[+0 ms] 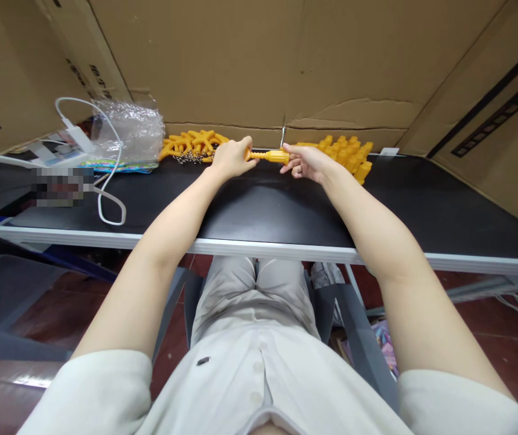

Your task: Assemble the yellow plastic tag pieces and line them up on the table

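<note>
Between my two hands, just above the dark tabletop, lies an orange plastic piece (276, 156) with a thin ribbed stem and a wider end. My left hand (232, 158) is closed around the stem side, which its fingers partly hide. The wider end is gripped by the fingers of my right hand (306, 163). Behind and left of my left hand sits a pile of orange branching pieces (195, 142) with small metal chains (191, 157). Several orange cylindrical pieces (347, 154) stand grouped just right of my right hand.
Cardboard walls (241, 66) enclose the back and sides of the black table (268, 211). On the left are a clear plastic bag (127, 127), a white cable (116, 151) and a white plug (80, 138). A small white piece (389, 151) lies at the back right.
</note>
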A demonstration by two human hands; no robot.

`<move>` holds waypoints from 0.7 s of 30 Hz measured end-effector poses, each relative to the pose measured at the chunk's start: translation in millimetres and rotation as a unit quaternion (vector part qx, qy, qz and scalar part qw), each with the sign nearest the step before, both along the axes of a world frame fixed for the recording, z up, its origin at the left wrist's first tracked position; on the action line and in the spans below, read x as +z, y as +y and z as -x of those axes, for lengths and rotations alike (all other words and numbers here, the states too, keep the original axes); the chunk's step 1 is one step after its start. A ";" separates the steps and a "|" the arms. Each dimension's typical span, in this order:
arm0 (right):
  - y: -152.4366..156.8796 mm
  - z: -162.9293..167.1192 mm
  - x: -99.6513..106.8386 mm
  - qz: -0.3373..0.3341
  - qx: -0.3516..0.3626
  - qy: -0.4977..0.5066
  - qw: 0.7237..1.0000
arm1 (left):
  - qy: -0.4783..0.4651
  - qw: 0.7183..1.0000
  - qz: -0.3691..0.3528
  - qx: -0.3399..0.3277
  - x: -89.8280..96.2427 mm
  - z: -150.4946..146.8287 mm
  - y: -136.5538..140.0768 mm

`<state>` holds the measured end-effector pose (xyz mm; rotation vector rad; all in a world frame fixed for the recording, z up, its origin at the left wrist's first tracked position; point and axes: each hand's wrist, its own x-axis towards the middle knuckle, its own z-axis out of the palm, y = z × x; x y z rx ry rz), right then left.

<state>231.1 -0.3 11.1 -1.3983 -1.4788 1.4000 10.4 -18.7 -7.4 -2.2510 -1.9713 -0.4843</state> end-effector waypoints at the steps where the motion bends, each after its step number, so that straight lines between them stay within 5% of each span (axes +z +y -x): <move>1: 0.0 0.0 -0.2 0.000 -0.002 0.003 1.000 | -0.002 1.000 -0.004 -0.002 -0.6 0.6 0.9; 8: 2.0 0.8 -6.8 -0.009 -0.033 0.053 0.998 | -0.021 0.999 -0.008 -0.039 -6.4 5.7 7.4; 15: 31.1 -16.5 -14.0 -0.148 -0.132 0.132 0.971 | -0.057 0.995 -0.020 -0.084 -7.9 6.6 7.9; 21: 49.3 -23.5 -32.5 -0.324 -0.151 -0.003 0.934 | -0.064 0.995 -0.009 -0.070 -10.9 9.1 13.6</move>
